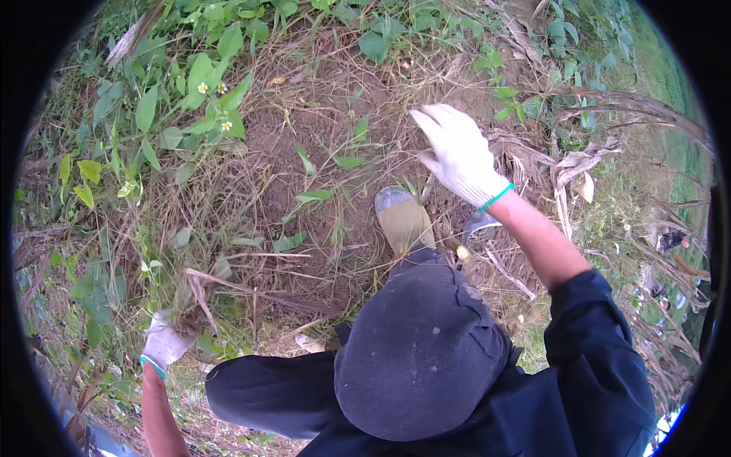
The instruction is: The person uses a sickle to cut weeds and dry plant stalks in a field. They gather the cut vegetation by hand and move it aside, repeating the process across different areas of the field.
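My left hand (165, 341), in a white knit glove with a green cuff, is closed around a clump of weeds (188, 311) with dry stalks and what looks like soil at its base. The same kind of glove covers my right hand (457, 149). It hovers over or rests on the ground ahead of my boot (405, 220), thumb apart from the extended fingers, nothing visible in it. Below the right wrist lies a curved metal blade (478, 223), probably a sickle's, partly hidden by my forearm. The round end of a wooden stick or handle (463, 253) shows near it.
Bare brown soil (274, 137) with scattered green seedlings (314, 195) and dry grass lies before me. Leafy weeds with small white flowers (226, 125) grow at upper left. Withered stalks and leaves (571, 165) spread on the right. My bent knee (422, 348) fills the lower middle.
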{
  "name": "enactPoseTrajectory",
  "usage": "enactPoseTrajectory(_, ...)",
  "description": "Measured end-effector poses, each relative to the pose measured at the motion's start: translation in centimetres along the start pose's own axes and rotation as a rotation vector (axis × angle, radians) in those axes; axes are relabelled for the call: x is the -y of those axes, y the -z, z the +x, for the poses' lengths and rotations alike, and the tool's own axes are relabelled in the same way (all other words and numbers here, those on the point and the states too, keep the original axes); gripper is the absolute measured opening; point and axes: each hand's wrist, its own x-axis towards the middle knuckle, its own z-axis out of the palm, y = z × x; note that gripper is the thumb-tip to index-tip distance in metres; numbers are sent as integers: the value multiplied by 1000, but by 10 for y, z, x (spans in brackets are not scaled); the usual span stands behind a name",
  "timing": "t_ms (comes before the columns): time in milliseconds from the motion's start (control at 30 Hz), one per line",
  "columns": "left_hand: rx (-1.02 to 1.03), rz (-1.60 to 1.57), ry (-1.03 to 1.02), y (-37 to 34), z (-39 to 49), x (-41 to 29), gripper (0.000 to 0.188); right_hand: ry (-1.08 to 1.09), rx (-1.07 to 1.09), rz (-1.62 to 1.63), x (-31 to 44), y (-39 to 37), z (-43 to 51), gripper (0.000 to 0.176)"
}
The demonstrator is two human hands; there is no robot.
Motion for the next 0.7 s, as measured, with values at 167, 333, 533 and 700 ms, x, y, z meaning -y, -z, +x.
enactPoseTrajectory(167, -5, 275, 204, 22, -7, 9, 40, 467, 438, -194, -29, -50, 74, 97)
enactPoseTrajectory(333, -95, 30, 171, 32, 35, -22, 29, 244, 533, -123, -29, -71, 62, 56)
enactPoseTrajectory(533, -238, -18, -93, 7, 83, -97, 45, 45, 564, 55, -22, -79, 53, 31)
enactPoseTrajectory(700, -282, 112, -91, -38, 102, -115, 48, -548, 672, 973, 1, -63, 36, 29)
